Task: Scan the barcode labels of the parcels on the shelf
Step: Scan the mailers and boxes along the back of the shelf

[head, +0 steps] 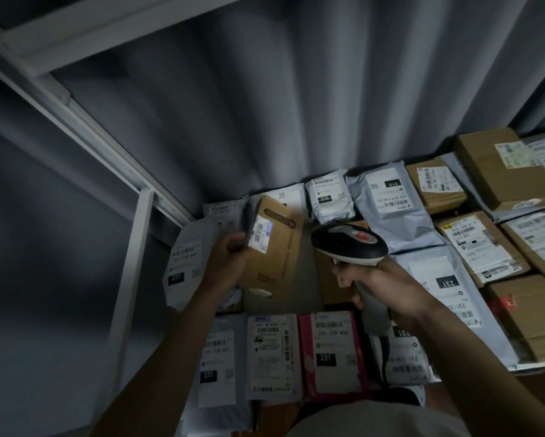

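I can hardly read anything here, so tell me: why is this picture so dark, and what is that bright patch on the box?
Head view: dim overall, the curtain in grey shadow; the shelf frame bows from wide-angle distortion; the left hand is motion-blurred; a bluish-white glare spot sits on the label of the small brown box, in front of the scanner held by the right hand.
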